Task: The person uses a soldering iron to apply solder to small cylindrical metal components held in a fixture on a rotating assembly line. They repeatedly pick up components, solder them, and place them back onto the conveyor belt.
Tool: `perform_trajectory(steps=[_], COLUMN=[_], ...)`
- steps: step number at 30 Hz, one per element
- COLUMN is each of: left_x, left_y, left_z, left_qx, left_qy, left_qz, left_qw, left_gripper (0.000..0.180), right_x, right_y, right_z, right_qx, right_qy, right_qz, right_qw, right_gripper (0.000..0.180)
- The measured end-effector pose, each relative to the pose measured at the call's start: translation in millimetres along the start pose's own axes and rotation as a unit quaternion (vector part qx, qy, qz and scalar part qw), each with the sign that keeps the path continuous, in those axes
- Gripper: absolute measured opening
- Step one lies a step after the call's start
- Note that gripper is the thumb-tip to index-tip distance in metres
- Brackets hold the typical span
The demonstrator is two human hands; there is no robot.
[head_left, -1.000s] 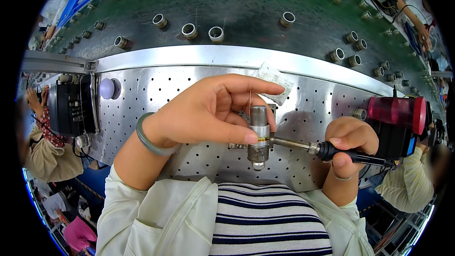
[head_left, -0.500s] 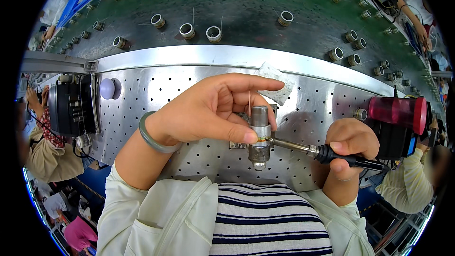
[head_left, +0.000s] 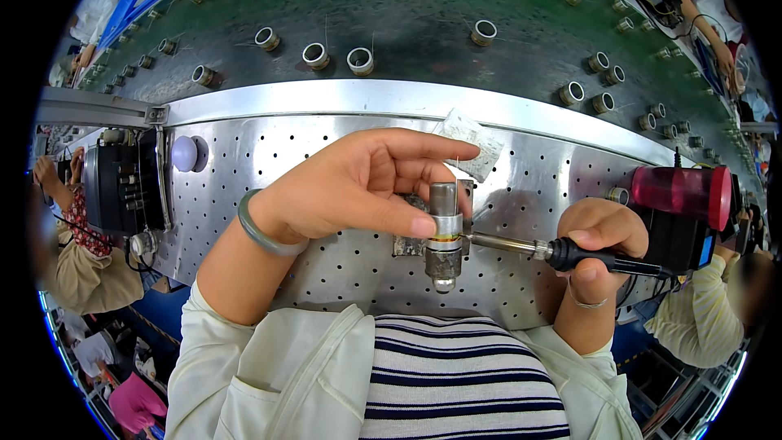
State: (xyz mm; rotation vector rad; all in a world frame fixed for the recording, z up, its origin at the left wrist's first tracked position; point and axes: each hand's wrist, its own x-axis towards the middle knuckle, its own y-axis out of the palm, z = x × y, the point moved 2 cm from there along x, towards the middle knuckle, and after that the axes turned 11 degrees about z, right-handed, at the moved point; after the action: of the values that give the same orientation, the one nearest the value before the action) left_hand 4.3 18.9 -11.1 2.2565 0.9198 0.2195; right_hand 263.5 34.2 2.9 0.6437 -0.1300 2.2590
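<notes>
My left hand reaches over a perforated metal worktop and pinches a small ring-shaped part on an upright metal spindle, thumb against the ring, index finger stretched out above. A thin wire stands up from the part near my fingers. My right hand grips the black handle of a soldering iron, whose metal tip points left and touches the ring on the spindle. A grey-green bangle sits on my left wrist.
A green conveyor belt behind the worktop carries several small metal rings. A small plastic bag lies near the worktop's far edge. A red cylinder stands at right, a black device at left. Other people work on both sides.
The head view has shifted slightly. My hands keep their hold, with the iron's tip still at the ring on the spindle.
</notes>
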Motion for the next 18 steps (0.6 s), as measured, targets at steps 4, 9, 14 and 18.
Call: perform_trajectory(steps=[4,9,14,18], left_x=[0.8,0.5,0.3,-0.2], left_y=[2.4,3.4,3.4,3.4], left_z=[1.8,1.2,1.1,1.3], left_qx=[0.012,0.001,0.002,0.003], left_qy=[-0.004,-0.001,0.001,0.007], left_qz=[-0.011,-0.011,-0.012,-0.011], left_qw=[1.0,1.0,1.0,1.0], left_gripper=[0.073,0.073,0.072,0.073], right_x=[-1.2,-2.6,-0.4,-1.6], right_y=[2.5,3.0,4.3,2.8], right_z=[-0.1,1.6,1.4,-0.6], right_qx=[-0.025,-0.007,-0.002,-0.005], right_qy=[0.028,0.045,0.043,0.047], right_qz=[-0.013,-0.046,-0.047,-0.036], right_qw=[0.999,0.998,0.998,0.998], right_gripper=[0.023,0.021,0.021,0.022])
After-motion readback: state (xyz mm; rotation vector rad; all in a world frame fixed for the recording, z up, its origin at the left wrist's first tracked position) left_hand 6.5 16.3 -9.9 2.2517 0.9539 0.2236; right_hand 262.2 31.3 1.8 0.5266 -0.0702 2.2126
